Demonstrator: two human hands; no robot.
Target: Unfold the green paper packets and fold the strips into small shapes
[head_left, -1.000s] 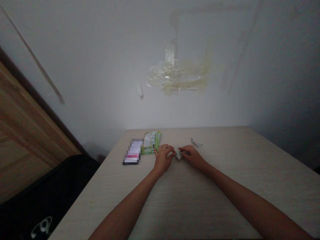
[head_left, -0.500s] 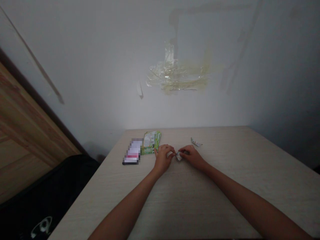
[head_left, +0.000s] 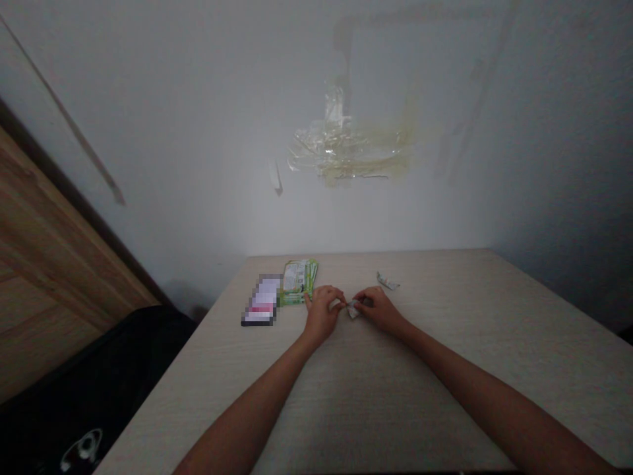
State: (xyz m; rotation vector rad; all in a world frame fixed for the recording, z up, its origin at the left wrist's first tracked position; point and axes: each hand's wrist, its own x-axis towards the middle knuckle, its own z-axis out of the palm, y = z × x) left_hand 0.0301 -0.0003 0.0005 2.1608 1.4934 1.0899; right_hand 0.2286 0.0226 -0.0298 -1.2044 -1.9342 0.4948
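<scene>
Between my hands is a small folded piece of printed paper (head_left: 353, 310), pale with grey marks. My left hand (head_left: 324, 313) pinches its left side with thumb and forefinger. From the right, my right hand (head_left: 378, 308) pinches the other side, fingers closed. The paper is tiny and partly covered by the fingertips, so its exact shape is hard to tell. Beyond my right hand lies a folded printed strip (head_left: 388, 282), apart from both hands. Just left of my left hand is a stack of green and white packets (head_left: 299, 280).
A phone (head_left: 262, 301) with a blurred screen lies left of the packets. The pale wooden table (head_left: 445, 409) meets a wall (head_left: 198, 132) with peeling clear tape (head_left: 346, 148). At the left are a black bag-like thing (head_left: 99, 369) and a wooden panel (head_left: 44, 264).
Both hands stay nearly in place. The small paper between them has shifted very slightly in the fingertips.
</scene>
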